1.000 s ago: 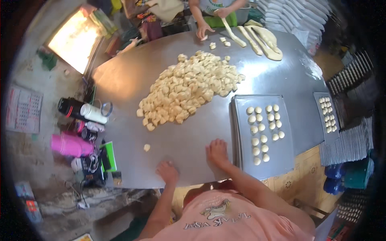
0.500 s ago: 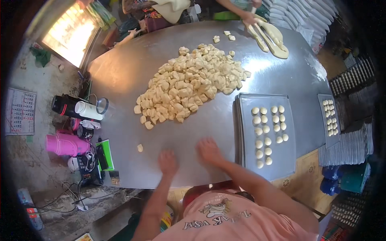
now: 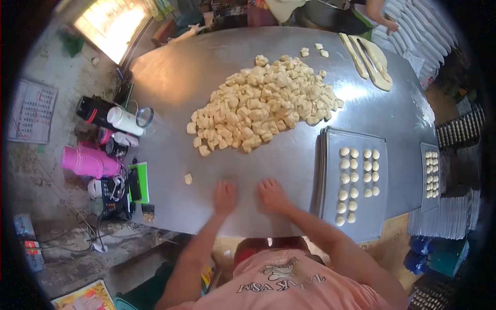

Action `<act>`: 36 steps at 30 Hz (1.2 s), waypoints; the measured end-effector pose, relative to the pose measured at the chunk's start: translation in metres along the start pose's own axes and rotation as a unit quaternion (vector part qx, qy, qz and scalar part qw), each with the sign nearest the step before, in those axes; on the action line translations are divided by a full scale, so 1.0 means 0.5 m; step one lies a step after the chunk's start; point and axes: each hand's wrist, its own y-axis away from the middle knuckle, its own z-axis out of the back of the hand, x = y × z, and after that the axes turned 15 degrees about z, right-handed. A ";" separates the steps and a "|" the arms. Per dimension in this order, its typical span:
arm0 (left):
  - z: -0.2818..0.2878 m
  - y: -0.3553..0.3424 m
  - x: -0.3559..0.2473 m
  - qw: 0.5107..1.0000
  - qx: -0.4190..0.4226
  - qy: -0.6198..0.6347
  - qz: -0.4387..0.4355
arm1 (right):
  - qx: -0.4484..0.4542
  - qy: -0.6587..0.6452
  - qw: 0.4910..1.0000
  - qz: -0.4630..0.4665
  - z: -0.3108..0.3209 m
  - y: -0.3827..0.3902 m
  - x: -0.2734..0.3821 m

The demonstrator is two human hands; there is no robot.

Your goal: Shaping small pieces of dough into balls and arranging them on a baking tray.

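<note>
Big heap of cut dough chunks point(image 3: 263, 106), cream-col'd, irregular, approx. mid-way on the metal table point(image 3: 170, 150), one lone dough pc point(image 3: 188, 179) — small, pale — just apart, smooth round dough balls point(image 3: 354, 177) in paired rows, gray tray point(image 3: 361, 222), rt side

Bare bench point(image 3: 246, 168) is stretching between and ahead of the left grip point(image 3: 225, 197) and right grip point(image 3: 272, 195); farther forward, a dough heap point(image 3: 263, 106) is blocking the way. 1 dough piece point(image 3: 188, 179) is lying left of the left grip, and stacked trays point(image 3: 369, 219) are standing right of the right grip.
</note>
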 end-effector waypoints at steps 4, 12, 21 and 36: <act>0.081 -0.076 0.010 0.998 -0.015 -0.009 0.064 | 0.035 0.046 0.998 0.002 0.072 -0.033 -0.053; -0.040 0.144 0.073 0.960 -0.089 -0.211 -0.161 | 0.015 0.101 0.989 -0.104 0.014 0.070 0.059; 0.027 0.013 0.159 0.971 -0.098 -0.176 -0.131 | -0.022 0.113 0.992 -0.059 0.082 0.053 -0.014; 0.038 0.026 0.092 0.964 -0.038 -0.219 -0.147 | 0.026 0.070 0.993 -0.096 0.054 0.113 0.029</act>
